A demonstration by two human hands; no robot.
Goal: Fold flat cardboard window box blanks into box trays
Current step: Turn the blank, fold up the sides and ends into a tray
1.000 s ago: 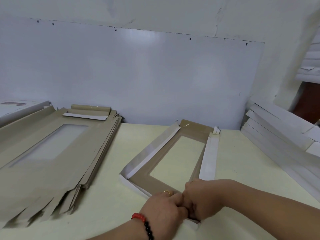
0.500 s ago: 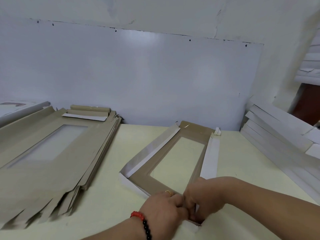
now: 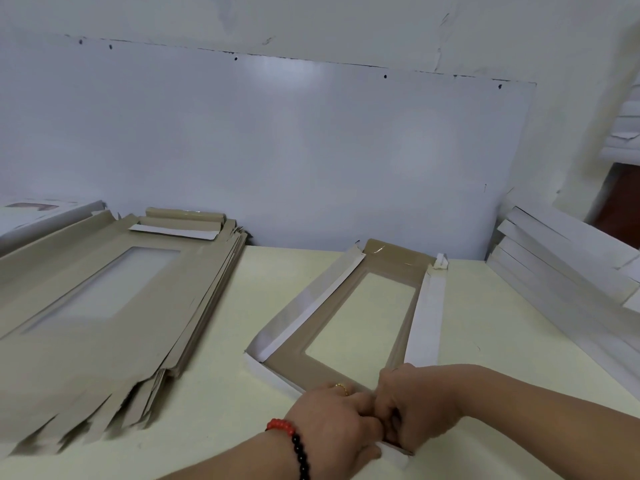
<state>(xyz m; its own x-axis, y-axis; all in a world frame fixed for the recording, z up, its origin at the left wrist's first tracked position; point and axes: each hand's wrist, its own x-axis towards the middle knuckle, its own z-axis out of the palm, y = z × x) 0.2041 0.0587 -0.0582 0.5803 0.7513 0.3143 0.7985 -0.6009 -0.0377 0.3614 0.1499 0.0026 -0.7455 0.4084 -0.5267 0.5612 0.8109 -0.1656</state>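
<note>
Cardboard lies all about the half-folded window box tray (image 3: 349,323), which sits on the pale worktop (image 3: 221,393): left of it a fanned stack of flat blanks (image 3: 104,306), right of it a leaning pile of white folded trays (image 3: 561,271), behind it a white wall panel (image 3: 277,150). At the tray's near right corner both hands meet, knuckles touching; left hand (image 3: 332,420), with bead bracelet (image 3: 294,441), and right hand (image 3: 415,403) curl their fingers round the corner flaps, hiding them

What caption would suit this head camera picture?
Both hands, left and right, fold the near corner of a window box blank beside a stack of flat blanks.
</note>
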